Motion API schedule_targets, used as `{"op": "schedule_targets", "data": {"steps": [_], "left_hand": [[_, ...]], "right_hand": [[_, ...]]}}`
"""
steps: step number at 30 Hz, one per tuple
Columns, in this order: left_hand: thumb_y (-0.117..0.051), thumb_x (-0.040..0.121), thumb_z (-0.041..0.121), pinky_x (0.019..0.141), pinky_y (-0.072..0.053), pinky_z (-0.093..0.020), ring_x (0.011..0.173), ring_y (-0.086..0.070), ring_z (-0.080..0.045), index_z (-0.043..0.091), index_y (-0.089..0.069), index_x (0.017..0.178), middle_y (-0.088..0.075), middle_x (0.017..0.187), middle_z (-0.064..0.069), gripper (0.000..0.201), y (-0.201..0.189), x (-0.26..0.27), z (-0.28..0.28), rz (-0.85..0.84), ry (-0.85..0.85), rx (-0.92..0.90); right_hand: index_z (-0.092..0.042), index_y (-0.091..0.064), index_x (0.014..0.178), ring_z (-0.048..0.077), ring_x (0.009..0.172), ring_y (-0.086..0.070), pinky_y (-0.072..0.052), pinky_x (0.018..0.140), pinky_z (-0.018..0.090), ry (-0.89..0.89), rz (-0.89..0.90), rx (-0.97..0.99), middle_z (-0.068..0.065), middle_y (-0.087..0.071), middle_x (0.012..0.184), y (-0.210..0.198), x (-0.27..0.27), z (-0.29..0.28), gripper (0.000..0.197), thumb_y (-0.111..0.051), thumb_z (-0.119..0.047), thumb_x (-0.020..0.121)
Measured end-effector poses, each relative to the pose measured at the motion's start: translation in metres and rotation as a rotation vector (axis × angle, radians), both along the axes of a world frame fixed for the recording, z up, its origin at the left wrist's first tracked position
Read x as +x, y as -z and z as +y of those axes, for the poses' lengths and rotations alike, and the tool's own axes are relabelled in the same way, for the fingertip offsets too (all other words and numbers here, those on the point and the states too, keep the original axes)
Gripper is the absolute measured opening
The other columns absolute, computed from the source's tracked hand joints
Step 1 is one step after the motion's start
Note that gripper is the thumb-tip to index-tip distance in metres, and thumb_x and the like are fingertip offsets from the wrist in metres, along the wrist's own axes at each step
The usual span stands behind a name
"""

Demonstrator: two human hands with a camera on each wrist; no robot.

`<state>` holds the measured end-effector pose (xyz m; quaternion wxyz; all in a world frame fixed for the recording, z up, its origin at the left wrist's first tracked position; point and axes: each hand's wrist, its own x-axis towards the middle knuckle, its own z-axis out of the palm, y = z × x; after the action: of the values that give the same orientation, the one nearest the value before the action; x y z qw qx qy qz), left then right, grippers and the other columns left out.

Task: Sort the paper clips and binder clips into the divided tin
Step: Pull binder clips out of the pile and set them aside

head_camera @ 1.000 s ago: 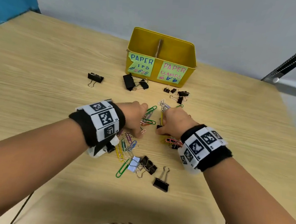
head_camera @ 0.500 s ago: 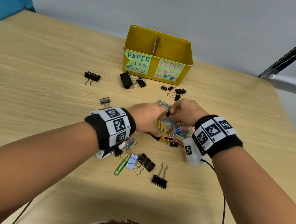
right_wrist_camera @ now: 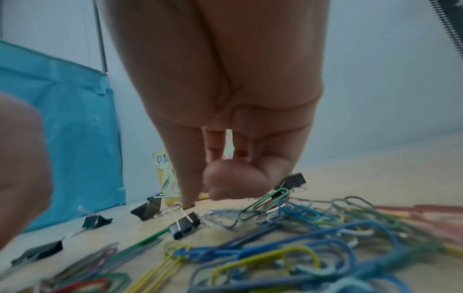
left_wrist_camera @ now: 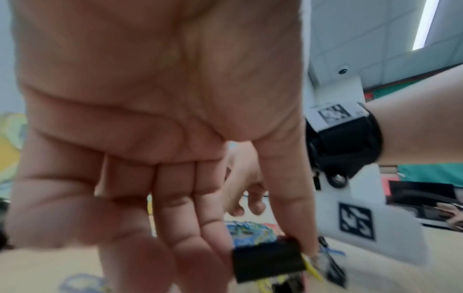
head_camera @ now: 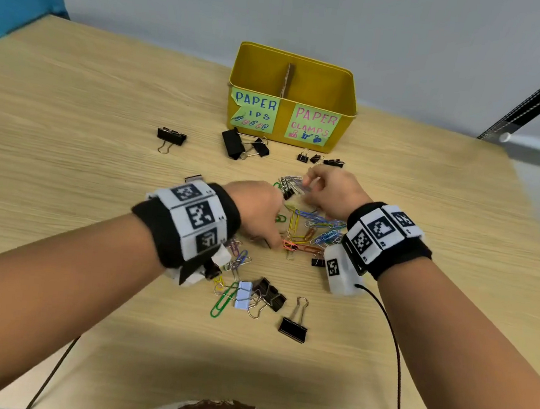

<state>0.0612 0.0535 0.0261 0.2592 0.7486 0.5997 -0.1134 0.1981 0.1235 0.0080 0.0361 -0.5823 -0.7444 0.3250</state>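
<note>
Nearest the person, black binder clips point(head_camera: 293, 329) lie on the surface point(head_camera: 69, 152). Beyond them the left hand point(head_camera: 254, 211) pinches a small black binder clip point(left_wrist_camera: 269, 262) over the coloured paper clips point(head_camera: 318, 232). Just past these, the right hand point(head_camera: 332, 190) curls its fingers; whether it grips anything is unclear. Farthest stands the yellow divided tin point(head_camera: 316, 86).

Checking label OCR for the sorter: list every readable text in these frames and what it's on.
"PAPER" over "IPS" (start of the second word hidden by a torn, folded flap): green note on the yellow tin, left half.
"PAPER CLAMPS": green note on the tin, right half.
"PA...": same left note in the right wrist view, rest hidden and blurred.
Wristbands carry square coded markers, plus tiny characters too small to read.
</note>
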Motion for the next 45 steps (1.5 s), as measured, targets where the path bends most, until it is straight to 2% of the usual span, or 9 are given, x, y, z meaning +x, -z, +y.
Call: {"op": "schedule_targets", "data": {"steps": [4, 8, 14, 19, 25, 30, 33, 39, 45], "left_hand": [[-0.067, 0.076, 0.050, 0.058, -0.043, -0.026, 0.061, -0.055, -0.016, 0.012, -0.065, 0.067, -0.063, 0.062, 0.001, 0.039, -0.010, -0.023, 0.011, -0.111, -0.055, -0.217], [-0.063, 0.080, 0.048, 0.056, -0.045, -0.025, 0.059, -0.059, -0.017, 0.007, -0.069, 0.074, -0.067, 0.060, -0.001, 0.042, -0.017, -0.045, 0.012, -0.216, -0.151, -0.361], [-0.054, 0.088, 0.037, 0.046, -0.044, -0.016, 0.050, -0.065, -0.013, 0.009, -0.063, 0.061, -0.071, 0.061, -0.005, 0.039, -0.029, -0.071, 0.014, -0.298, -0.275, -0.410], [-0.070, 0.077, 0.029, 0.056, -0.048, -0.022, 0.058, -0.067, -0.015, 0.012, -0.062, 0.067, -0.070, 0.065, -0.005, 0.021, -0.031, -0.078, 0.012, -0.326, -0.283, -0.380], [-0.069, 0.076, -0.001, 0.049, -0.056, -0.024, 0.044, -0.063, -0.014, 0.009, -0.054, 0.074, -0.063, 0.058, -0.011, 0.019, -0.028, -0.083, 0.015, -0.480, -0.369, -0.253], [-0.071, 0.075, -0.003, 0.048, -0.057, -0.025, 0.045, -0.061, -0.014, 0.011, -0.054, 0.076, -0.060, 0.057, -0.009, 0.023, -0.022, -0.087, 0.015, -0.658, -0.447, -0.186], [-0.069, 0.076, -0.005, 0.049, -0.057, -0.024, 0.046, -0.061, -0.013, 0.012, -0.055, 0.080, -0.061, 0.059, -0.009, 0.022, -0.021, -0.088, 0.015, -0.727, -0.463, -0.163], [-0.066, 0.077, -0.007, 0.052, -0.057, -0.025, 0.050, -0.065, -0.013, 0.014, -0.053, 0.076, -0.064, 0.059, -0.007, 0.025, -0.014, -0.095, 0.013, -0.940, -0.641, 0.003], [-0.071, 0.077, 0.009, 0.074, -0.052, -0.036, 0.080, -0.058, -0.022, 0.016, -0.055, 0.101, -0.062, 0.100, -0.015, 0.030, 0.001, -0.115, 0.012, -0.522, -0.762, 0.169]], "right_hand": [[-0.013, -0.064, 0.107, 0.015, 0.084, -0.050, -0.038, 0.067, 0.024, -0.240, -0.156, 0.042, -0.003, -0.053, 0.085, 0.000, -0.020, -0.003, 0.029, -0.067, -0.027, 0.082], [-0.006, -0.062, 0.097, 0.019, 0.077, -0.055, -0.044, 0.048, 0.018, -0.261, -0.252, 0.029, 0.002, -0.054, 0.075, -0.011, -0.032, 0.004, 0.019, -0.056, -0.022, 0.090], [-0.007, -0.048, 0.078, 0.020, 0.054, -0.058, -0.052, 0.046, 0.025, 0.001, 0.178, -0.431, 0.012, -0.057, 0.071, -0.026, -0.033, 0.017, 0.021, -0.046, -0.017, 0.096], [-0.009, -0.053, 0.082, 0.007, 0.034, -0.049, -0.042, 0.036, 0.016, -0.001, 0.228, -0.525, 0.002, -0.051, 0.055, -0.028, -0.042, 0.021, 0.023, -0.050, -0.028, 0.094], [-0.019, -0.046, 0.131, 0.015, 0.095, -0.052, -0.044, 0.069, 0.022, -0.326, 0.024, -0.195, 0.005, -0.054, 0.122, -0.031, -0.057, 0.001, 0.056, -0.070, -0.016, 0.080], [-0.015, -0.059, 0.119, 0.015, 0.099, -0.058, -0.046, 0.089, 0.027, -0.502, -0.009, -0.419, 0.003, -0.063, 0.116, -0.025, -0.060, -0.023, 0.041, -0.070, -0.019, 0.080], [-0.015, -0.064, 0.084, 0.007, 0.068, -0.060, -0.045, 0.063, 0.019, -0.393, 0.164, -0.390, 0.002, -0.067, 0.081, -0.016, -0.057, -0.021, 0.001, -0.065, -0.014, 0.085], [-0.019, -0.049, 0.100, 0.016, 0.064, -0.058, -0.042, 0.048, 0.019, -0.054, 0.658, -0.510, 0.003, -0.066, 0.087, -0.011, -0.056, -0.015, 0.036, -0.065, 0.006, 0.079], [-0.016, -0.063, 0.105, 0.004, 0.063, -0.048, -0.039, 0.055, 0.017, -0.196, 0.182, -0.081, 0.000, -0.057, 0.092, -0.009, -0.060, -0.016, 0.026, -0.049, -0.002, 0.089]]}}
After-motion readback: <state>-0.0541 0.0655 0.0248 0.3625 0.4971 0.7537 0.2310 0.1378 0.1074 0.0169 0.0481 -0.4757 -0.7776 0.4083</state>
